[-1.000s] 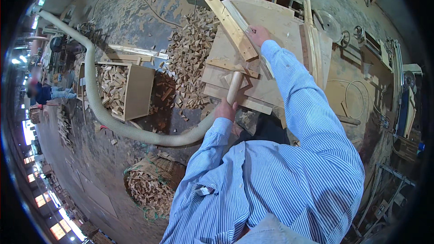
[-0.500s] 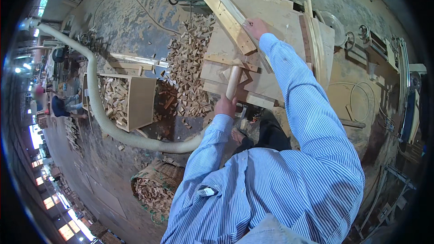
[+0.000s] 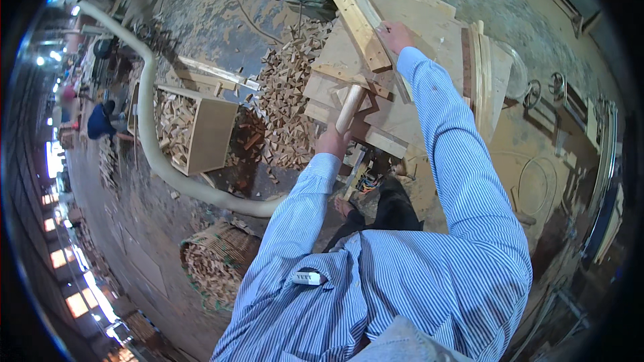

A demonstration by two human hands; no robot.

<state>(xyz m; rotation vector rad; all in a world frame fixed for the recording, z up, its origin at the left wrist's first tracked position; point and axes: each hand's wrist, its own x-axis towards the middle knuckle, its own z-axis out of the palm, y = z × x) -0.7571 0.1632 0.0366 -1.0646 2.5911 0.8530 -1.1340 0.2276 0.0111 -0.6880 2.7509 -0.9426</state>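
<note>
Head view: held a round wooden handle [image 3: 350, 106] in the curled left hand [image 3: 333, 141] over a plywood tabletop [image 3: 429, 30], judged stiff, light, best gripped near its end, and placed the right hand [image 3: 397, 36], with indiscernible grip, on a wooden strip [image 3: 367, 9].

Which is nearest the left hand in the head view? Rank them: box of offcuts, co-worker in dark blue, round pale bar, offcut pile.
1. Round pale bar: gripped in the left hand.
2. Offcut pile: left and forward, on the floor.
3. Box of offcuts: left, beyond the pile.
4. Co-worker in dark blue: far left.
</note>
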